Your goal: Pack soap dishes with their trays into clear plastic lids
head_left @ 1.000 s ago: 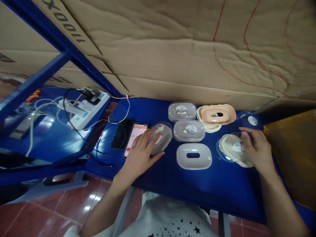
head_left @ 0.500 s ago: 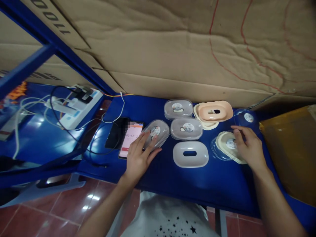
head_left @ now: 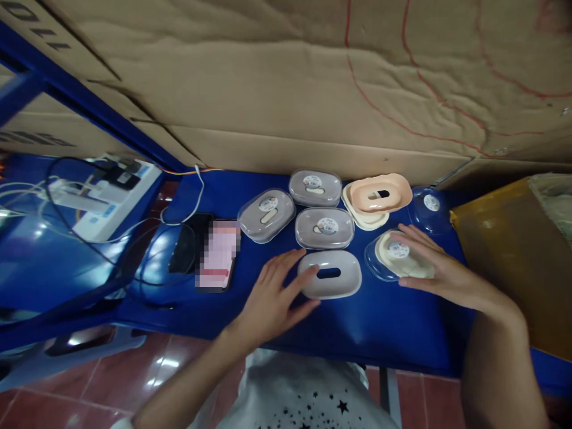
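My left hand [head_left: 273, 298] lies open on the blue table [head_left: 393, 325], its fingers touching the left rim of a white oval soap dish [head_left: 333, 274] with a slot in its middle. My right hand [head_left: 435, 268] rests flat and open on a cream dish under a clear lid [head_left: 391, 256]. Behind stand three clear-lidded grey dishes, one on the left [head_left: 267, 214], one at the back [head_left: 314, 187] and one in the middle [head_left: 325, 227]. A peach dish stacked on a cream one [head_left: 379, 196] sits at the back right, beside a loose clear lid [head_left: 429, 208].
A phone [head_left: 218, 255] with a lit pink screen lies left of the dishes beside a dark phone [head_left: 188, 241]. A white power strip [head_left: 107, 193] with tangled cables sits far left. Cardboard [head_left: 313, 95] walls the back. A yellow-brown box [head_left: 509, 256] stands at the right.
My left hand left the left clear-lidded dish and moved right to the white dish. My right hand flattened onto the lidded cream dish. The camera view shifted right.
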A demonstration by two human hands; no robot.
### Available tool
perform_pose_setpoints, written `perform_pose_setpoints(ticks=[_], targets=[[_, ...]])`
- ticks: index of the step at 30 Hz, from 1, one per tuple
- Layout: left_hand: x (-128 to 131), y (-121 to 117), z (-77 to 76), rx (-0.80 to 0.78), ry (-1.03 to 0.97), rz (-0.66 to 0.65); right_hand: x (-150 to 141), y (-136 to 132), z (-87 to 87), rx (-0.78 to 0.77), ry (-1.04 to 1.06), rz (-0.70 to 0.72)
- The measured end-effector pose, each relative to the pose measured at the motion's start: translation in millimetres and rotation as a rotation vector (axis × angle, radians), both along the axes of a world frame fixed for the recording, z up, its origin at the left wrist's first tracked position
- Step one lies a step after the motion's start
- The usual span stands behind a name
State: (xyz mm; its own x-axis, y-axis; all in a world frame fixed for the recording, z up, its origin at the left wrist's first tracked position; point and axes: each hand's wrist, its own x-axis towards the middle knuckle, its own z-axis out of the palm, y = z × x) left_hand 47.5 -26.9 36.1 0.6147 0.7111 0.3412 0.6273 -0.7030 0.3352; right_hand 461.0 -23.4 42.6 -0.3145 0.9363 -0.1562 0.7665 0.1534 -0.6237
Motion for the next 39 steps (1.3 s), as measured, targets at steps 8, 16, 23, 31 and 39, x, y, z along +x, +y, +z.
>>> perform_pose_setpoints(ticks=[8, 16, 23, 31, 39], targets=[[1, -15, -20.6, -0.166, 0.041, -0.017, -4, -3, -12.9, 0.168, -0.277, -0.141], [2, -13, -13.8, -0.222, 0.017, -0.099, -11, 1, -9.5, 0.137, -0.218, -0.117], [10, -12, -15.8, -0.280, 0.057, -0.067, -42, -18, 13.4, 0.237, -0.203, -0.046], [-1, -15, -11.4, -0.231, 0.076, -0.081, -61, -58, -0.1, 0.382, -0.278, -0.304], [-14, -17, -16.7, -0.165, 0.033, -0.032, -31, -57, -22.1, 0.451, -0.411, -0.650]])
